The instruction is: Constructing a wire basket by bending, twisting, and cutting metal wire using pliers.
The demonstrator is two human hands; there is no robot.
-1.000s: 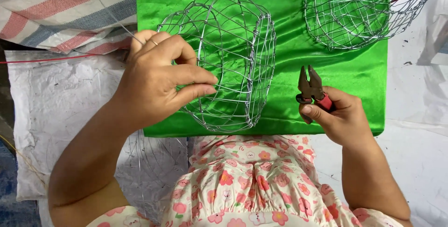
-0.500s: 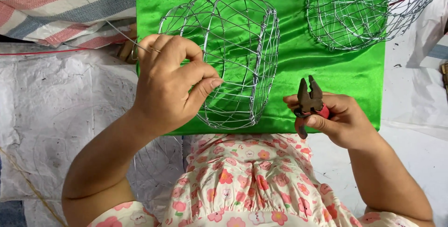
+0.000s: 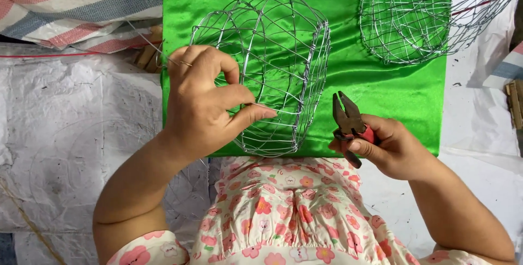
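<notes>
I see a wire basket frame (image 3: 267, 69) of thin silver wire lying on its side on green satin cloth, its open mesh of hoops and ribs bulging upward, one loose wire end pinched at its near left side. Just right of it, pliers (image 3: 348, 120) with red handles and dark metal jaws point upward, jaws slightly parted, lifted off the cloth.

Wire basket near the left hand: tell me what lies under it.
Green cloth shows through the wire basket. The left hand covers its near-left part, so nothing there can be seen.
</notes>
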